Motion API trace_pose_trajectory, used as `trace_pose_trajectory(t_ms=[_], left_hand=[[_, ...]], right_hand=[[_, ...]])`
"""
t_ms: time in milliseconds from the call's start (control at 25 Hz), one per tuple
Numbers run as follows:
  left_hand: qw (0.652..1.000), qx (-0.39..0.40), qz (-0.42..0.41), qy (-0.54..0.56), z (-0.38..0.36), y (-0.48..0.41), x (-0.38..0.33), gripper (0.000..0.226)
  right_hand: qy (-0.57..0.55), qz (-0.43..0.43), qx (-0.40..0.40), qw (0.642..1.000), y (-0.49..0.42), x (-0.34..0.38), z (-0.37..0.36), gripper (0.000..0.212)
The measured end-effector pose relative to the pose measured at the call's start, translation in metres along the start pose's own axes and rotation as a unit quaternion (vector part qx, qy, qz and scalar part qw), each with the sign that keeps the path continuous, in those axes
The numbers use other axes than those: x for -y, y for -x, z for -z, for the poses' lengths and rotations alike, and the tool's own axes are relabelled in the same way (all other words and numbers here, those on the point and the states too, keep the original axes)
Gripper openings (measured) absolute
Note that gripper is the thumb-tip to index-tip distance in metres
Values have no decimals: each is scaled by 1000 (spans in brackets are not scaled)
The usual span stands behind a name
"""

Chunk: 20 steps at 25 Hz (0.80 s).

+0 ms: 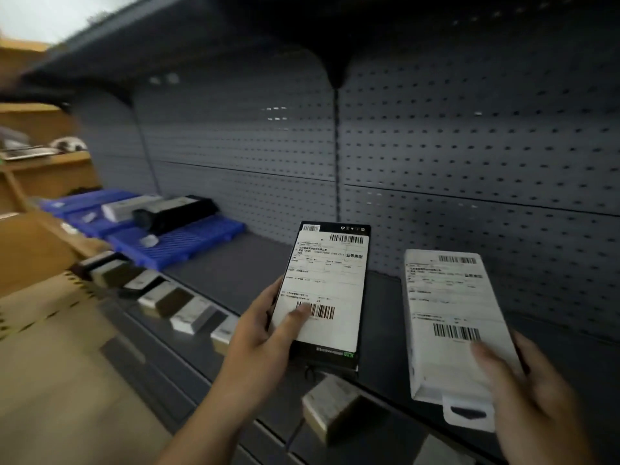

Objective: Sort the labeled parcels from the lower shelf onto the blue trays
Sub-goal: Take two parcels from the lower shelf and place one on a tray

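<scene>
While grips (258, 337) (536, 397) hold parcels (322, 283) (449, 317), trays (188, 245) lie left.

A flat black parcel (322, 290) with a white barcoded label is gripped in the left hand (265, 333), label facing up. Just right of it, the right hand (533, 394) grips a white parcel (449, 323) with a similar label. At far left, blue trays (188, 239) lie side by side, carrying a long black box (174, 213) and a pale box (124, 208). A row of small boxes (174, 303) lines the lower shelf (144, 350).
</scene>
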<state>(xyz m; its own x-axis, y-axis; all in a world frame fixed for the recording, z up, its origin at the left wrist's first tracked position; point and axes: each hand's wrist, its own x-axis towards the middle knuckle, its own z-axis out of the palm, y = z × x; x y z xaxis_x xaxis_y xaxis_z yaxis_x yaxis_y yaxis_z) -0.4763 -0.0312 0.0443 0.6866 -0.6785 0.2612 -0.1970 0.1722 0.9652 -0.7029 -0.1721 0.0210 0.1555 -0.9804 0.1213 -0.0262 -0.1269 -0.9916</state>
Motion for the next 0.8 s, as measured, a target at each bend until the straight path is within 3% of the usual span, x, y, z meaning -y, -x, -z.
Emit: trace_pose_trajectory(t_ms=[120, 480, 800], left_hand=[[1000, -31, 1, -7, 89, -9, -1, 40], [992, -118, 16, -31, 300, -70, 10, 27], [995, -84, 37, -30, 377, -168, 55, 31]], right_hand=[[-4, 5, 62, 998, 25, 13, -84, 27], [-27, 30, 134, 990, 81, 41, -295, 25], [-26, 43, 80, 996, 49, 23, -423, 24]])
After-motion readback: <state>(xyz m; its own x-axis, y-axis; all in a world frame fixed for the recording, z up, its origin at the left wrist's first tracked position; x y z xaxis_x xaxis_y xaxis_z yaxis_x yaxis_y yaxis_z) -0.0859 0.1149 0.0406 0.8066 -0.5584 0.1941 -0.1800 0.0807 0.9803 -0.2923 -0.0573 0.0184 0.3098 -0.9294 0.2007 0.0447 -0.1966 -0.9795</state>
